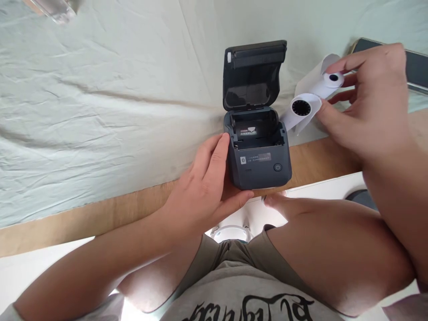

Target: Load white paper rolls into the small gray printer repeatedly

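Note:
A dark label printer stands at the table's edge with its lid swung up and its inner bay showing no roll. My left hand braces it, fingers along its left side and thumb at the near bottom edge. Right of the printer lie two white paper rolls: a nearer roll with a dark, notched core and a farther roll with a smaller hole. My right hand is closed around their ends, its thumb at the loose paper of the nearer one and its index finger on the farther one.
A dark phone-like slab lies behind my right hand. At the far left is a clear object, cut off by the frame. A pale, wrinkled cloth covers the table; its bare wooden edge runs above my lap.

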Available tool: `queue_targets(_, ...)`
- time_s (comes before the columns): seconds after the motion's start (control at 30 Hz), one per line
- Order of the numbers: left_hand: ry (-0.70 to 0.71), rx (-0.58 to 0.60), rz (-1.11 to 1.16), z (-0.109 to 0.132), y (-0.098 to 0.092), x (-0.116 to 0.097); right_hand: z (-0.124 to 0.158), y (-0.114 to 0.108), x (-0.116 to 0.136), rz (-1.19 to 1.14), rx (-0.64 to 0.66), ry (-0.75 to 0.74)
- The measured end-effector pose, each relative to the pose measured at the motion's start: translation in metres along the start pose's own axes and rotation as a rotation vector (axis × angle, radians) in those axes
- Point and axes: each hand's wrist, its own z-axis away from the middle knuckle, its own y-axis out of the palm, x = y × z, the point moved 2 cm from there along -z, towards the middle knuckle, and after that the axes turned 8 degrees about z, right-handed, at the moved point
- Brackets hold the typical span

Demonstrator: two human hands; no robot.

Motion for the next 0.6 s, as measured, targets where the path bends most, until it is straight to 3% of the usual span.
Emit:
queue_targets(0.1,-0.017,0.012,-0.009,-0.001,0.0,-0.002,-0.004,0.007,-0.004,0.063,-0.082,0.081)
queue_targets(0.17,-0.038,0.02,-0.001,-0.001,-0.001,-0.004,-0.004,0.01,0.0,0.05,-0.122,0.06)
queue_targets(0.33,-0.054,0.026,0.018,-0.003,-0.002,-0.005,-0.006,0.016,0.01,-0.222,-0.017,-0.038)
queue_targets(0.47,-0.055,0.02,0.03,-0.002,0.0,-0.004,-0.005,0.013,0.012,-0.165,-0.063,-0.023)
queue_targets(0.6,-0.047,0.021,0.016,-0.001,0.0,-0.001,0.0,0.016,0.004,-0.06,0.021,-0.042)
